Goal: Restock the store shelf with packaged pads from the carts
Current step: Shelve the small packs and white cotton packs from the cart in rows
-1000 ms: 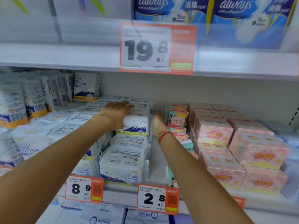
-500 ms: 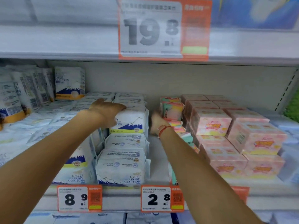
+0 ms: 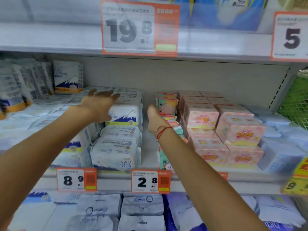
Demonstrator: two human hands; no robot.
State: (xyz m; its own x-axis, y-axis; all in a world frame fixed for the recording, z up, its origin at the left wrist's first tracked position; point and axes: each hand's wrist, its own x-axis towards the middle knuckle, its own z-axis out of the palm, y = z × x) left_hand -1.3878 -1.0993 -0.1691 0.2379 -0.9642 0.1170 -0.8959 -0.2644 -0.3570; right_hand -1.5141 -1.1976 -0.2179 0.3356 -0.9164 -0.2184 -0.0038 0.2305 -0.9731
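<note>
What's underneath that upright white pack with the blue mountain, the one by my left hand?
The upright mountain pack sits on two white packs lying flat, stacked one on the other, on the shelf. The left hand covers its left edge; whatever is behind the stack is hidden.

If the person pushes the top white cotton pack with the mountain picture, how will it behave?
The top white pack looks like soft plastic wrap, so it probably squashes and slides easily. It lies flat on a stack, so it likely shifts rather than tips. It seems light for its size.

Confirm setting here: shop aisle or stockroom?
Most likely a shop aisle: orange price tags such as the 19.8 tag clip to the shelf edge, with stacked white pad packs and pink packs faced out for sale.
</note>
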